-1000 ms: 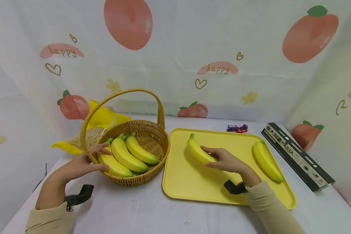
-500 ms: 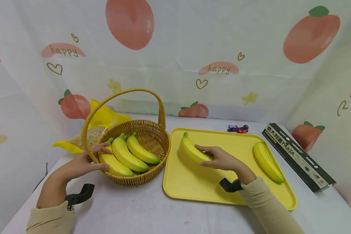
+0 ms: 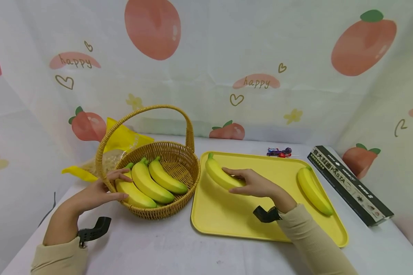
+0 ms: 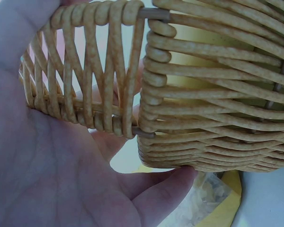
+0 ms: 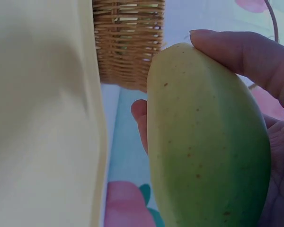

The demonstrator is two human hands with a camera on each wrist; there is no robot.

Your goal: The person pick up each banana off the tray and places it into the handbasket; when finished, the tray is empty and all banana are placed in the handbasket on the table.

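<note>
Centre-frame, right hand (image 3: 257, 185) grips a banana (image 3: 219, 175), likely light, firm, best held mid-curve; centre-left, left hand (image 3: 93, 194) holds the basket (image 3: 153, 214)

- The head camera is looking forward and down across the tabletop (image 3: 151, 248), facing the printed backdrop (image 3: 199, 76) and taking in the left hand (image 3: 98, 193) and right hand (image 3: 254, 185) from farthest back.
- The left wrist camera is peering past the palm, very near the basket (image 4: 213, 146), and showing its weave sideways.
- The right wrist camera is facing one end of the held banana (image 5: 203, 137) close up, with the tray (image 5: 42, 165) filling the picture's left side.
- All three views are sharing the basket; head and right wrist are also sharing the tray and held banana.
</note>
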